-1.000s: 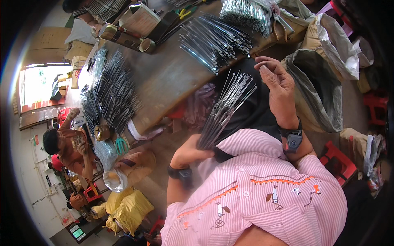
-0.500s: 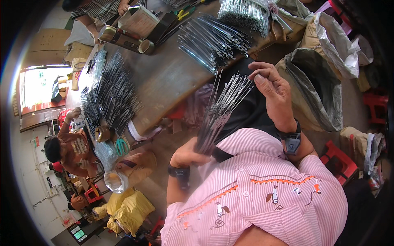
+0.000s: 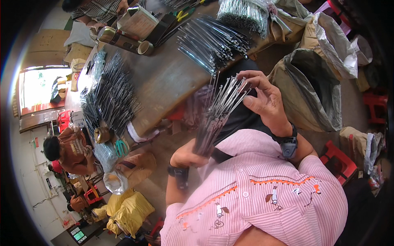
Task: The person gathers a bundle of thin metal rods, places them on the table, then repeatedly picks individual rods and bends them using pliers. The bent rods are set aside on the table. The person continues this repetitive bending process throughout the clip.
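Observation:
My left hand is wrapped round the lower end of a bundle of thin metal rods, held upright before my lap. The rods fan out at the top, where small looped ends show; the lower part is blurred. At the upper right of the bundle is my right hand, its fingers curved and its thumb apart from them. Its fingertips reach the rod ends, but I cannot tell whether they touch. Beyond, on the table, lies a fanned pile of similar dark rods.
More dark rods lie on the table's left. A flask, a cup and pliers are on the table. An open sack stands at my right. Two co-workers sit across and left; yellow sacks lie lower left.
My right hand has moved left and slightly down, to the tops of the rods. My left hand keeps its hold. The co-worker at the left has lowered a raised arm.

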### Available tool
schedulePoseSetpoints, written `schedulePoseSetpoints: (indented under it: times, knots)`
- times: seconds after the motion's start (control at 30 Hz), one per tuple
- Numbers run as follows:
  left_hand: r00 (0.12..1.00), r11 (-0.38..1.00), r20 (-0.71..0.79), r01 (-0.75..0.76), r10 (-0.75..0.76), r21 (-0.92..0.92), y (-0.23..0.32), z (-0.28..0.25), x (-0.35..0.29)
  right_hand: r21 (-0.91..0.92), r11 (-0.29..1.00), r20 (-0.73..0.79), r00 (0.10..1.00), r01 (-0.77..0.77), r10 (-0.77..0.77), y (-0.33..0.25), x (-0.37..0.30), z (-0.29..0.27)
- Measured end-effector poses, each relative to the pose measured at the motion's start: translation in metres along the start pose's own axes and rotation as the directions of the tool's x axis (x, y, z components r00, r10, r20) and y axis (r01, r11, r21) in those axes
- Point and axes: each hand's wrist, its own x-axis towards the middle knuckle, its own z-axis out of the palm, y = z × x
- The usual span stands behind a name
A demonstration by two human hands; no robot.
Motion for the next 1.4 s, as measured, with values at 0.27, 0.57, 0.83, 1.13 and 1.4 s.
schedulePoseSetpoints:
  times: [0.27,0.57,0.83,1.13,1.4]
  knots:
    - [0.997,0.979,0.068,0.046,-0.033,-0.196,-0.017,-0.009,0.001,-0.073,0.997,-0.065,0.998,0.013,-0.018,-0.004,0.004,0.01]
    - [0.993,0.95,0.114,0.051,-0.016,-0.307,-0.028,-0.013,0.004,-0.028,0.999,-0.108,0.994,0.015,-0.018,-0.002,0.009,0.007]
    - [0.992,0.949,0.129,0.058,-0.018,-0.31,-0.026,-0.011,0.007,-0.238,0.971,-0.124,0.992,-0.038,0.009,-0.009,0.017,0.002]
    - [0.997,0.96,0.073,0.016,0.005,-0.28,-0.022,-0.003,0.008,-0.536,0.844,-0.011,1.0,0.017,-0.028,-0.018,0.02,0.002]
    - [0.998,0.963,0.068,0.021,-0.002,-0.269,-0.024,-0.004,0.01,-0.6,0.8,0.068,0.998,0.028,0.016,-0.018,0.024,-0.01]
